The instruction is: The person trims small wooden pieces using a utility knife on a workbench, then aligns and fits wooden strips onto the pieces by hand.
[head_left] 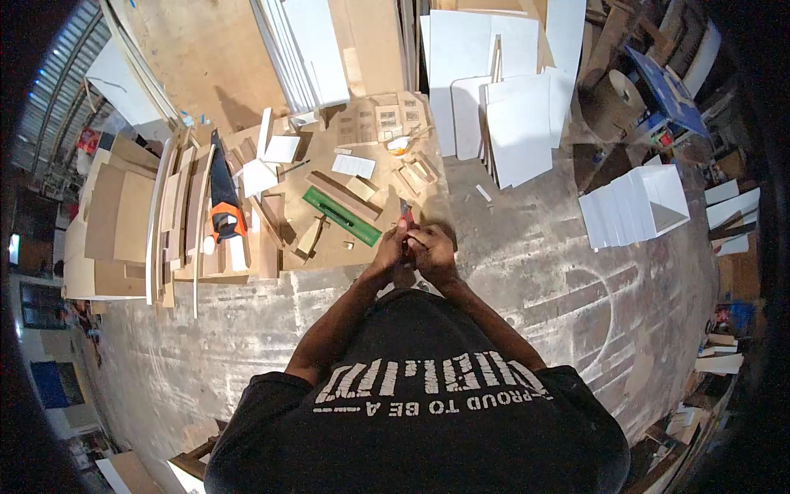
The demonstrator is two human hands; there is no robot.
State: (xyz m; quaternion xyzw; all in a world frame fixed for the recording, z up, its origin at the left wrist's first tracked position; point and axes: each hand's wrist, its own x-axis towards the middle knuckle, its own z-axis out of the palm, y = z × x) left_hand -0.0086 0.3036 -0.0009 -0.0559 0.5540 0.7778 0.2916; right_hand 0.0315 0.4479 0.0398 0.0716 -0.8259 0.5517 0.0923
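Observation:
In front of my chest, my left hand (392, 249) is closed around a small red-handled tool (406, 221) with a greyish tip pointing away from me. Its exact kind is too small to make out. Close against it, my right hand (434, 249) has its fingers bent in at the tool's near end; what they pinch is hidden. Just left of my hands, a long green board with a dark handle (341, 216) lies slantwise on the wooden worktable (329, 262). Beside it are a wooden strip (346, 195) and a small wooden piece (309, 239).
A handsaw (222, 185) with an orange handle rests among wood strips at the left. A wooden building-front model (380, 118) lies at the table's far side. White panels (518, 123) lean beyond the right edge; white boxes (634, 206) stand on the floor.

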